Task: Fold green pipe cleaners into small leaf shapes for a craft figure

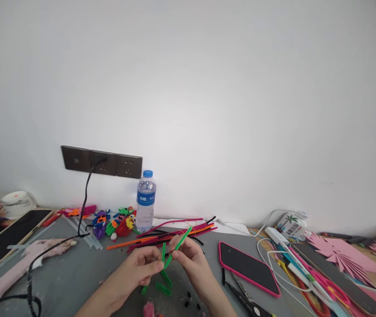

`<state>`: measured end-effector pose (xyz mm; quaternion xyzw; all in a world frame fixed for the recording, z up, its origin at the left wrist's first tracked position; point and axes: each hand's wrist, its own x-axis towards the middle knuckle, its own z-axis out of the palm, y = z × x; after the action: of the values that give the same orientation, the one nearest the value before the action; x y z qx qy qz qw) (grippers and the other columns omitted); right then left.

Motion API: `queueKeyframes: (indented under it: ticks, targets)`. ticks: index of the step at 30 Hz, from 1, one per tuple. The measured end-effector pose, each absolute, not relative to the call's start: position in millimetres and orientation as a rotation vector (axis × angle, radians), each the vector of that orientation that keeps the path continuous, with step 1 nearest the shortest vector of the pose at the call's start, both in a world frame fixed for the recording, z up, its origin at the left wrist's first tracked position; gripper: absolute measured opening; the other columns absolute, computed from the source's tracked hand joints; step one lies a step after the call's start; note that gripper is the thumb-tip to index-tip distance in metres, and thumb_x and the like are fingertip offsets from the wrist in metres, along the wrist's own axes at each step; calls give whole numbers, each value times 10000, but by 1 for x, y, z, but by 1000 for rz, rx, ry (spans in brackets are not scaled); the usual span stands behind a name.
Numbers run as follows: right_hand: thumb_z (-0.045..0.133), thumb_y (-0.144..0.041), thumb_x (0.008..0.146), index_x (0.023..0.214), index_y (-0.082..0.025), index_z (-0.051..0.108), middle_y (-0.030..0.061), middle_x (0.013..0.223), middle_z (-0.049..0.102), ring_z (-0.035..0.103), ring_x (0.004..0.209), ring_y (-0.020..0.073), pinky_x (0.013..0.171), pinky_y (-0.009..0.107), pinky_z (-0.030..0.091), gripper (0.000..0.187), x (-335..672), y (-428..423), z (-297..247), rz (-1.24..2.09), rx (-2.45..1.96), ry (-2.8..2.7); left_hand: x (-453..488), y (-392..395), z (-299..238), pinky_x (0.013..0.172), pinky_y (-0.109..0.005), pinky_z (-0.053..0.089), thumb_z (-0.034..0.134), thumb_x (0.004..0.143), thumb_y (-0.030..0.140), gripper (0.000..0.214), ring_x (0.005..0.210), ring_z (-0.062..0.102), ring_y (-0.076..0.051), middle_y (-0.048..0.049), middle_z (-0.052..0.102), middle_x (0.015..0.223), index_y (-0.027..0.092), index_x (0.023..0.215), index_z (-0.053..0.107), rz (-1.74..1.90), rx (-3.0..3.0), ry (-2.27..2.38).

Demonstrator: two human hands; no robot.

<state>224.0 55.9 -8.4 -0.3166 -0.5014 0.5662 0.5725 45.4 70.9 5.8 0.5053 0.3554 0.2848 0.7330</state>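
My left hand [140, 267] and my right hand [190, 256] meet low in the middle of the view over a grey mat [85, 273]. Both pinch the same green pipe cleaner [173, 250], which bends between my fingers and sticks up to the right. Short green pieces [163, 288] lie on the mat just below my hands. A pile of pink, orange and black pipe cleaners [174, 231] lies right behind them.
A water bottle [146, 201] stands by the wall under a socket strip [102, 161]. Small colourful pipe-cleaner figures [115, 222] sit left of it. A pink glue gun [22, 262] with a black cable lies left. A pink-cased phone [247, 267], scissors [245, 301] and pink paper [336, 251] lie right.
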Motion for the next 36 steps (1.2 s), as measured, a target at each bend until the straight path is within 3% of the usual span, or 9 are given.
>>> queueKeyframes:
  ticks: [5, 11, 17, 23, 33, 36]
  targets:
    - [749, -324, 753, 816, -185, 693, 42, 837, 651, 555, 760, 164, 692, 267, 424, 163, 227, 51, -4, 1408, -729, -1236, 46, 67, 8, 499, -243, 161, 749, 656, 519, 390, 523, 222, -92, 81, 322, 572, 178, 640, 563, 534, 1224, 748]
    - [801, -334, 682, 753, -176, 660, 9, 737, 620, 524, 585, 118, 548, 233, 414, 223, 226, 51, -4, 1466, -778, -1112, 46, 68, 4, 501, -226, 193, 699, 718, 504, 352, 538, 257, -97, 61, 371, 595, 163, 680, 622, 550, 1292, 751]
    - [817, -314, 669, 756, -186, 626, -1, 721, 643, 574, 612, 126, 611, 253, 457, 246, 225, 57, -9, 1379, -778, -943, 48, 74, 1, 536, -215, 334, 704, 729, 375, 214, 692, 513, -172, -37, 616, 829, 193, 840, 693, 838, 1524, 961]
    - [824, -300, 663, 765, -192, 611, -1, 754, 648, 591, 643, 129, 646, 265, 482, 259, 219, 61, -20, 1360, -754, -892, 52, 72, -2, 513, -245, 346, 719, 690, 254, 40, 573, 546, -181, -41, 658, 712, 217, 674, 713, 1081, 1697, 1133]
    - [805, -298, 686, 758, -194, 599, 7, 771, 642, 612, 643, 136, 656, 276, 493, 242, 216, 61, -20, 1359, -716, -925, 48, 71, -1, 658, -291, 429, 714, 727, 298, 108, 730, 602, -263, -66, 671, 733, 251, 634, 740, 1194, 1654, 1112]
    - [798, -317, 689, 746, -191, 591, 6, 771, 609, 628, 648, 152, 631, 285, 501, 249, 214, 62, -19, 1337, -730, -927, 49, 71, 0, 625, -280, 412, 718, 727, 311, 120, 703, 579, -247, -62, 660, 728, 247, 627, 735, 1208, 1628, 1115]
